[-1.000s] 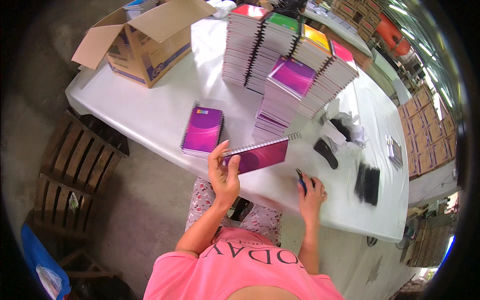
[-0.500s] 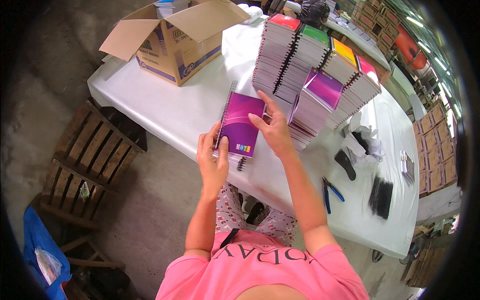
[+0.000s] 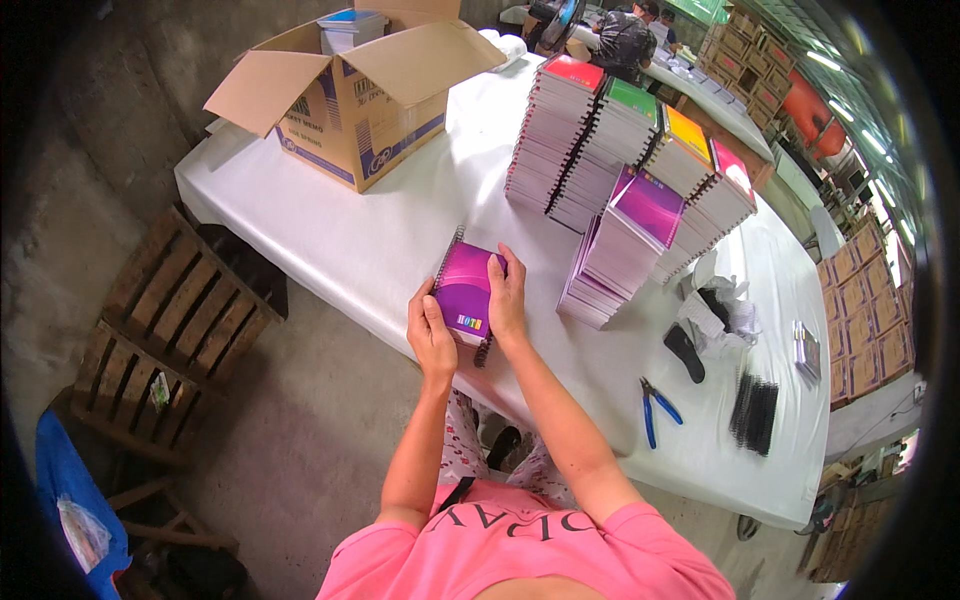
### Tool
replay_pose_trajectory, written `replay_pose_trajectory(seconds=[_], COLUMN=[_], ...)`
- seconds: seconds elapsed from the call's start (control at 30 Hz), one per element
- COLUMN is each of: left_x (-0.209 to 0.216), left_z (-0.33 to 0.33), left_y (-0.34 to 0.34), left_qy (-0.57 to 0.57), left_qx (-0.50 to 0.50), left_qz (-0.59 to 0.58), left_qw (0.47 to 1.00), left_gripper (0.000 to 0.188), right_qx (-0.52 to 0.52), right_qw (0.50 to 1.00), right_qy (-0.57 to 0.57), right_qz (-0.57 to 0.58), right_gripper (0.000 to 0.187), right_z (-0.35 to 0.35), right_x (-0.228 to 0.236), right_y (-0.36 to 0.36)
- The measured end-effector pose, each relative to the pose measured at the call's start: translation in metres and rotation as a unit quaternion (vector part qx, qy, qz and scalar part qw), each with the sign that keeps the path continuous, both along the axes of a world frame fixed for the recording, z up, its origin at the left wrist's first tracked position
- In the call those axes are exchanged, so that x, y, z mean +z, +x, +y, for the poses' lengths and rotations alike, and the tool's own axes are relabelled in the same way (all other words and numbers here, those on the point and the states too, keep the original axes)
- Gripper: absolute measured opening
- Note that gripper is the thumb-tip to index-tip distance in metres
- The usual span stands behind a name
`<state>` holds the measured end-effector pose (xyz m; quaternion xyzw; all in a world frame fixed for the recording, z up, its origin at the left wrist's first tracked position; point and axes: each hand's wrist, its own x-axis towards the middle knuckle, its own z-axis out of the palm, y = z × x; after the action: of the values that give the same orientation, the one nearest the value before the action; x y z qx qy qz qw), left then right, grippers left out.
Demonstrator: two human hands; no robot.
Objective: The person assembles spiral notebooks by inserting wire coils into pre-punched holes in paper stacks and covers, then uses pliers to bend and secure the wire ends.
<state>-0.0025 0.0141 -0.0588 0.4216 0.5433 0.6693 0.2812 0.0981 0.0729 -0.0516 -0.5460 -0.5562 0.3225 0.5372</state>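
Observation:
Between my two hands, close to the table's near edge, is a purple spiral notebook (image 3: pixel 463 285), lying on what looks like a small stack, with page edges below it. My left hand (image 3: pixel 433 340) grips its left side, the thumb near the cover. From the right, my right hand (image 3: pixel 507 292) presses on the other side with fingers bent over the edge. Black coil ends stick out at the top and lower corner. To the right stands a stack of purple notebooks (image 3: pixel 645 207), in front of taller stacks with red (image 3: pixel 573 71), green (image 3: pixel 630 108) and orange (image 3: pixel 688 133) covers.
An open cardboard box (image 3: pixel 365 120) holding blue-topped pads stands at the table's far left. Blue-handled cutters (image 3: pixel 655 410), black binding coils (image 3: pixel 753 415), a black oblong object (image 3: pixel 684 353) and crumpled plastic (image 3: pixel 722 310) lie on the right. A wooden slatted chair (image 3: pixel 175 330) stands left. People work behind.
Both hands have come down with the purple notebook, which now rests lower on the stack near the table edge. My right hand has closed in from an open pose onto its side.

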Motion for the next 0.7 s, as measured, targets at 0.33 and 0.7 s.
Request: replay_pose_trajectory(seconds=[0.33, 0.7], left_x=[0.033, 0.106], left_z=[-0.022, -0.045], left_y=[-0.023, 0.035], left_qy=[0.063, 0.334], left_qx=[0.122, 0.063], left_qz=[-0.054, 0.162], left_qw=[0.989, 0.926], left_gripper=[0.047, 0.048], right_qx=[-0.309, -0.173], right_qw=[0.910, 0.970], right_qy=[0.165, 0.097], right_qz=[-0.223, -0.140], right_gripper=[0.081, 0.094], right_z=[-0.041, -0.041], right_x=[0.186, 0.197], right_y=[0.141, 0.196])
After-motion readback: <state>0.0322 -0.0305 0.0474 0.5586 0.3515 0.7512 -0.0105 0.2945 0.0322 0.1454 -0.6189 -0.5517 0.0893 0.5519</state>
